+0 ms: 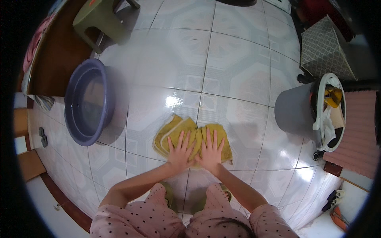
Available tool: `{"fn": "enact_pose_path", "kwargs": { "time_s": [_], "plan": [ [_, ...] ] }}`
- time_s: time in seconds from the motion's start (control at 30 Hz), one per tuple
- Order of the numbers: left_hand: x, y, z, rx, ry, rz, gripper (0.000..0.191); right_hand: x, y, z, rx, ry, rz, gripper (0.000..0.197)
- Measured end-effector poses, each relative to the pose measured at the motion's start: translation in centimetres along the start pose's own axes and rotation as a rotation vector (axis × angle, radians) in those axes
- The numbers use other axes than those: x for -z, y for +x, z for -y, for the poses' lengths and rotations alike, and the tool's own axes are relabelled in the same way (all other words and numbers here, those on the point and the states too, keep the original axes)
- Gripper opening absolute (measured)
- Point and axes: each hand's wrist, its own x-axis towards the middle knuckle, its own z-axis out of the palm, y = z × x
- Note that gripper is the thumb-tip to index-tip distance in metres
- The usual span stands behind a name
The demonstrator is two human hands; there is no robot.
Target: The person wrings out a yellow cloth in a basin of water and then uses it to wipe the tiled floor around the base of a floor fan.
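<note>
A yellow cloth (pixel 178 131) lies spread and wrinkled on the tiled floor (pixel 238 119) in front of my feet. My left hand (pixel 180 153) presses flat on its left part, fingers apart. Beside it, my right hand (pixel 210 150) rests palm down on the right part, also with fingers spread. The two thumbs are close together near the cloth's lower edge. Pale stitching or trim runs along the cloth's left side. The cloth's surface under both palms is hidden.
To the left stands a purple plastic basin (pixel 110 101) with what looks like water in it. A plastic stool (pixel 101 20) is behind it. On the right are a grey trash bin (pixel 294 110) with rubbish inside and a patterned box (pixel 320 49). My slippers (pixel 168 195) are just below my arms.
</note>
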Motion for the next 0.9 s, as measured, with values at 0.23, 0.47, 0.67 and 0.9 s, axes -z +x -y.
{"fn": "enact_pose_path", "kwargs": {
  "time_s": [0.23,0.47,0.67,0.9],
  "plan": [
    [4.9,13.1,7.2,0.132,0.068,-0.319,0.077,5.7,18.0,-3.7,0.113,-0.17,-0.156,0.078],
    [5.9,16.8,10.1,0.133,0.076,-0.379,0.074,6.7,22.9,-4.0,0.085,-0.083,-0.172,0.081],
    [4.2,8.5,9.9,0.016,0.056,-0.321,0.073,2.6,14.9,0.8,0.052,-0.183,-0.136,0.076],
    [-1.1,-7.5,7.4,0.065,0.04,-0.13,0.069,-2.9,2.2,8.8,0.204,-0.027,-0.03,0.066]
  ]
}}
